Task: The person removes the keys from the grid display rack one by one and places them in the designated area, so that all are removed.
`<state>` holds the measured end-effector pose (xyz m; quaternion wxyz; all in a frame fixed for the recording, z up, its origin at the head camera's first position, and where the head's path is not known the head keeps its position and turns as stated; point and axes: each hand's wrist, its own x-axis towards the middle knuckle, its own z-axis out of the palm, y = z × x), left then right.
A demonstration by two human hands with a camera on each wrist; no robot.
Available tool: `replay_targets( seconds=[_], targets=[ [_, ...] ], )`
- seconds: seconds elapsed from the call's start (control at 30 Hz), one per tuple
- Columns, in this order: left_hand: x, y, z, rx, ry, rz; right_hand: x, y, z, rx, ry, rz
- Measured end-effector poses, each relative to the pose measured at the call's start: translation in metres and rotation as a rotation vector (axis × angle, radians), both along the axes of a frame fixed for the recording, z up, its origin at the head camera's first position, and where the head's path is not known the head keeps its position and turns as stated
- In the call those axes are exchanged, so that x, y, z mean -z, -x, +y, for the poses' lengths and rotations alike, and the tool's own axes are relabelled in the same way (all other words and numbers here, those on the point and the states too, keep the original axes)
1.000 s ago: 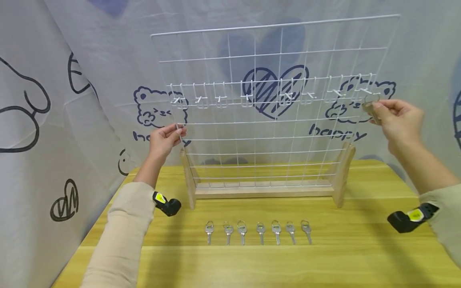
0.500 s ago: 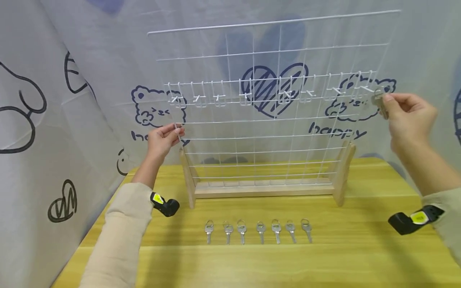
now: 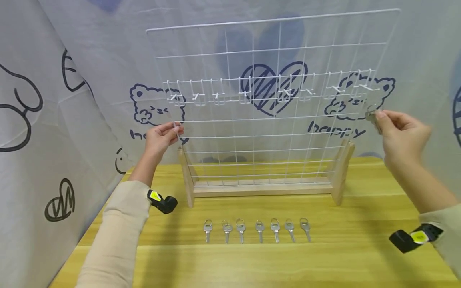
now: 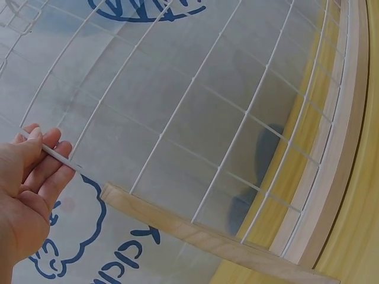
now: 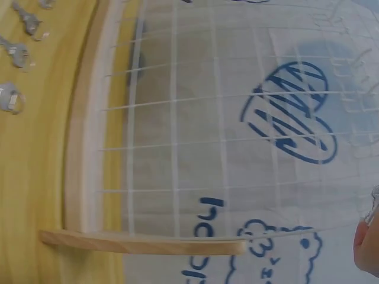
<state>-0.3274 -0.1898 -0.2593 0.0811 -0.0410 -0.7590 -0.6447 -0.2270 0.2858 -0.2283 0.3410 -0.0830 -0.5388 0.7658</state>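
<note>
My left hand (image 3: 162, 138) pinches the left side wire of a white wire grid rack (image 3: 273, 20), just above its wooden foot; the left wrist view shows thumb and fingertips on that wire. At the rack's right side, my right hand (image 3: 405, 134) holds a silver key (image 3: 371, 115) between thumb and fingers, its ring uppermost. Key and ring are below the tip of the rightmost white hook (image 3: 367, 87), apart from it. Only an edge of the right hand (image 5: 368, 248) shows in the right wrist view.
Several white hooks (image 3: 245, 95) hang in a row along one grid wire. Several keys with rings (image 3: 259, 227) lie in a row on the yellow wooden table (image 3: 266, 264), before the rack's wooden base (image 3: 263, 189). A patterned cloth (image 3: 90, 132) hangs behind.
My right hand first moved up and right with the key, then down and slightly left, to below the hook's tip. The left hand keeps its grip on the side wire.
</note>
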Motion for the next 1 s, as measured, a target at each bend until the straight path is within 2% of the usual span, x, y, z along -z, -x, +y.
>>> replay_targets(
  seconds=[0.1, 0.6, 0.83, 1.0],
  targets=[
    [-0.002, 0.000, -0.001, 0.011, -0.001, -0.006, 0.014, -0.002, 0.000, -0.023, -0.059, -0.056],
    [-0.005, -0.003, -0.001, 0.021, 0.016, -0.008, 0.094, -0.015, 0.001, -0.094, -0.449, -0.463],
    [-0.005, -0.003, 0.001, 0.008, 0.046, -0.007, 0.128, -0.022, -0.001, -0.148, -0.577, -0.545],
    [-0.005, -0.003, 0.001, -0.008, 0.063, -0.012, 0.154, -0.027, -0.008, -0.187, -0.609, -0.601]
  ],
)
